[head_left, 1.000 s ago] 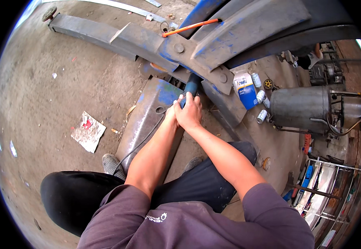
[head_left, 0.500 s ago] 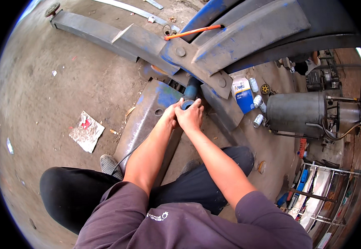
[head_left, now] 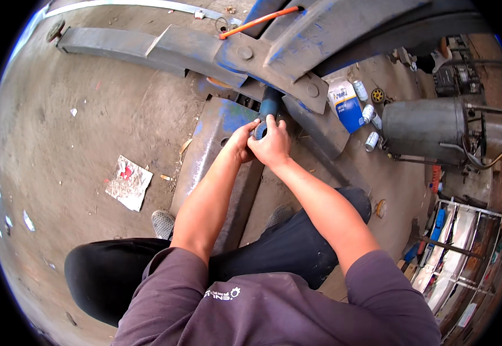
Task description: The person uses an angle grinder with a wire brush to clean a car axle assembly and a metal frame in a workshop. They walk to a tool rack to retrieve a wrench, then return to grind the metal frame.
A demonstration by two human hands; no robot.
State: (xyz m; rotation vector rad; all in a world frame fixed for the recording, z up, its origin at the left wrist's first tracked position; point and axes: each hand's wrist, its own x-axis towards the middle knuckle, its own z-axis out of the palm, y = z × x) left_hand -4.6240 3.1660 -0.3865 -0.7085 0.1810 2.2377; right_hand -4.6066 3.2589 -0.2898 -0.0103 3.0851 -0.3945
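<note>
Both my hands meet around a dark, round collar (head_left: 261, 131) with a ridged bluish rim and a dark opening. My left hand (head_left: 241, 141) curls round its left side. The thumb and fingers of my right hand (head_left: 273, 143) close on its right side. A dark blue cylinder (head_left: 269, 104) lies just beyond the collar; whether the two are joined I cannot tell. Under my forearms runs a worn metal beam (head_left: 200, 167) with patches of blue paint. Bolted grey arms (head_left: 244, 53) of a heavy frame cross above the cylinder.
An orange rod (head_left: 262, 22) rests on the frame. To the right are a blue-and-white box (head_left: 346, 109), several cans (head_left: 371, 141), a grey tank (head_left: 421, 131) with hoses and a wire rack (head_left: 476, 248). A dirty sheet (head_left: 128, 183) lies on the floor at left.
The view has shifted a little, so the surroundings sit somewhat differently in it. My hands stay at the collar; my right hand's fingers have moved slightly and more of its rim shows.
</note>
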